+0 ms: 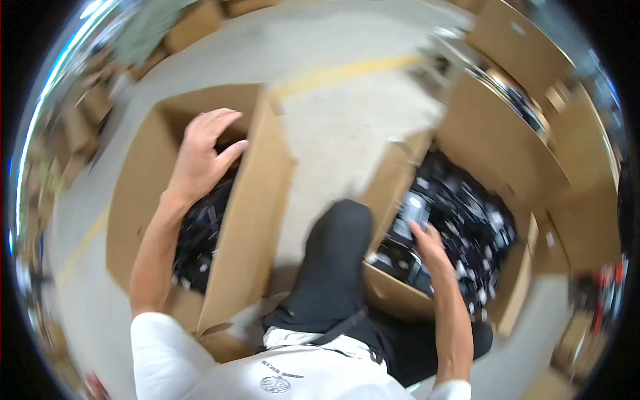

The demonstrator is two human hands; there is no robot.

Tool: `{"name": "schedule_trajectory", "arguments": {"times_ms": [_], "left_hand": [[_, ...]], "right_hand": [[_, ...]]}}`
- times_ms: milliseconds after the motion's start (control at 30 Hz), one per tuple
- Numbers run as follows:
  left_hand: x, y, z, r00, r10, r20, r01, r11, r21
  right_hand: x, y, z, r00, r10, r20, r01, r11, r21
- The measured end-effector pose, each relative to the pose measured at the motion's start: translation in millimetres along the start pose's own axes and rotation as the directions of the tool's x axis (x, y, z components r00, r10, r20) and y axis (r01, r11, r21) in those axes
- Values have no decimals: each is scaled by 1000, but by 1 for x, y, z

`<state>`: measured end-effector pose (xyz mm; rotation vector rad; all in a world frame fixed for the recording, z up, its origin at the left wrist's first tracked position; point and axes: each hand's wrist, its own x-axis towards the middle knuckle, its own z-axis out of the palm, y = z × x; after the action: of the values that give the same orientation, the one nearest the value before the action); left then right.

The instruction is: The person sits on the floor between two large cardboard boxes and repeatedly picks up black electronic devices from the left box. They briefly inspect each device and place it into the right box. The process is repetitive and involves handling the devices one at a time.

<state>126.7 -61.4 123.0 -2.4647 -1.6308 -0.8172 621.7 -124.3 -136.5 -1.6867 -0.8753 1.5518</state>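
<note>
The left box [257,220], under the released left hand [203,152], and the right box [487,130] both still hold dark pieces [460,230]; the right hand [430,244], blurred, seems to grasp a pale packet [413,209].

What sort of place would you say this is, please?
Probably a warehouse or packing area: the left cardboard box and right cardboard box both contain many dark items, more cartons lie around the edges, and a yellow line marks the grey floor.
</note>
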Motion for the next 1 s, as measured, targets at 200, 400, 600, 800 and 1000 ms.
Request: {"name": "schedule_trajectory", "arguments": {"times_ms": [200, 400, 600, 800, 1000], "left_hand": [[-155, -172, 21, 733, -644, 222, 664, 748, -23], [-313, -200, 101, 496, -617, 611, 738, 670, 77], [-277, -148, 119, 356, -553, 753, 906, 401, -134], [-273, -106, 123, 364, -642, 675, 818, 567, 98], [-251, -102, 137, 546, -587, 597, 826, 496, -268]], "right_hand": [[13, 1, 10, 926, -255, -277, 51, 813, -579], [-14, -21, 29, 971, -60, -232, -71, 854, -516], [-33, -3, 1, 974, -143, -179, 35, 866, -499], [-35, 0, 10, 979, -136, -153, 57, 897, -438], [-34, 3, 3, 978, -167, -124, 92, 881, -465]]}}
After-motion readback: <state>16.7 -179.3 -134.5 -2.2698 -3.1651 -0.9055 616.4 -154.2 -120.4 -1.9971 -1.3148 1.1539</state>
